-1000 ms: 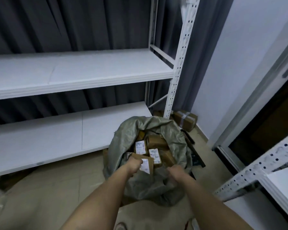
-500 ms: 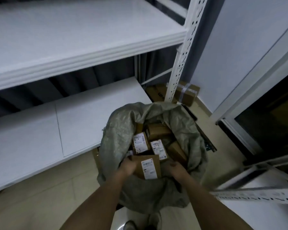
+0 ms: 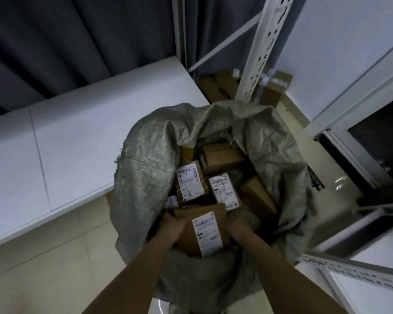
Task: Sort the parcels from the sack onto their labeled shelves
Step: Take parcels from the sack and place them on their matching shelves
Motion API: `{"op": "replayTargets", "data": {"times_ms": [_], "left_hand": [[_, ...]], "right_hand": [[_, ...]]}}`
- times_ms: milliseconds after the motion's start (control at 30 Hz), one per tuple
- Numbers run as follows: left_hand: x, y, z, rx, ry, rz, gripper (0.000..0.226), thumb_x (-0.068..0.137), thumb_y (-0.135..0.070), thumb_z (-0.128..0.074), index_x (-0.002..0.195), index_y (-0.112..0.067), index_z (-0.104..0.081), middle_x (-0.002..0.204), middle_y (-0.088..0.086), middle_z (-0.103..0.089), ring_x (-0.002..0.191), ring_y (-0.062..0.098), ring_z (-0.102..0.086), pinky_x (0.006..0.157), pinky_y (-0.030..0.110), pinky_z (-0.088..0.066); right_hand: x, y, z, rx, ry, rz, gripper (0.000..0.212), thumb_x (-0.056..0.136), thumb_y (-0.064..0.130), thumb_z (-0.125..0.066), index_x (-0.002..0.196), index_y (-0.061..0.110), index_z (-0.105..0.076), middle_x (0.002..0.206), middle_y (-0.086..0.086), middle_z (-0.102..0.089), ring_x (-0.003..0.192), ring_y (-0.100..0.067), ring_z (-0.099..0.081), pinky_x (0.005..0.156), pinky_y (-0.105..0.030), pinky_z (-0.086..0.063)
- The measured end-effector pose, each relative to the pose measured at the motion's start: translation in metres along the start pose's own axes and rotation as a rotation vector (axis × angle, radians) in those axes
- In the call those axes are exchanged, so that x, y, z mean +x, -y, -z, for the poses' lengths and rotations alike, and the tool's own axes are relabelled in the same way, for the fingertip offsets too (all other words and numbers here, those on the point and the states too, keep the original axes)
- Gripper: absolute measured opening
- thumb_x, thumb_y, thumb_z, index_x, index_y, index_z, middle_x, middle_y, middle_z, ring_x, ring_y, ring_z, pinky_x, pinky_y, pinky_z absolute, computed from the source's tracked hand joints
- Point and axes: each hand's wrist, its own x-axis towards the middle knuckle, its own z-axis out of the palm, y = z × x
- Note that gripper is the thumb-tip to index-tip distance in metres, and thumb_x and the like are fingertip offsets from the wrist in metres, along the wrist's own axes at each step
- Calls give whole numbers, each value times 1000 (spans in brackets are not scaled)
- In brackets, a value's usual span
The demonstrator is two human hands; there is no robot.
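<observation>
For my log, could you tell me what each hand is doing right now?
Left hand: grips the parcel on its left side.
Right hand: holds the parcel's right side.

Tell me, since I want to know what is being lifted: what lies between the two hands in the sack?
In the head view, a brown labeled parcel sits between the left hand and the right hand, each gripping one side, inside the grey sack.

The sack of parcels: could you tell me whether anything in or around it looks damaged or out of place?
Nothing stands out. The parcels lie jumbled at angles in the open sack, unspilled, and both hands hold one labeled parcel at its near edge.
</observation>
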Motion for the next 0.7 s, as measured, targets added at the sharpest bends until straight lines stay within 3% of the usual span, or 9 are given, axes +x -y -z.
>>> {"op": "replayTargets", "data": {"times_ms": [67,167,267,400,500,700], "left_hand": [[9,4,-2,10,12,-36,67,91,-26,-57,150,-15,-26,153,8,-32,139,25,-32,117,38,-24],[17,9,-6,14,33,-15,64,93,-22,-56,149,-14,-27,152,10,-32,139,25,-31,116,38,-24],[18,7,-12,-7,69,67,62,97,-19,-52,149,-4,-21,153,16,-27,141,28,-28,116,34,-22],[1,-2,-12,-109,51,87,88,90,-33,-61,153,-14,-4,157,13,-19,142,30,-24,116,40,-24],[-23,-14,-5,-251,43,19,80,89,-30,-60,153,-24,-12,153,11,-28,136,31,-34,112,45,-32],[-100,-63,12,-500,17,-154,53,89,-46,-57,137,-28,-46,134,8,-55,118,26,-55,105,48,-42]], "right_hand": [[10,2,-7,109,50,10,59,100,40,-43,148,12,-24,147,-15,-40,133,-29,-42,108,-35,-34],[23,0,-18,295,160,-88,52,98,25,-52,144,10,-35,140,-15,-49,127,-31,-49,105,-43,-41],[26,1,-19,435,208,-163,48,97,18,-53,141,8,-39,133,-15,-55,121,-31,-53,79,-33,-49],[16,3,-14,502,87,-149,42,100,27,-47,137,10,-41,112,-10,-61,99,-24,-60,74,-28,-46],[0,6,2,600,-8,-85,39,100,27,-46,137,17,-41,96,1,-60,83,-12,-58,60,-24,-44],[-64,34,59,671,-165,16,43,100,36,-39,137,14,-45,129,-7,-53,112,-24,-51,97,-39,-41]]}}
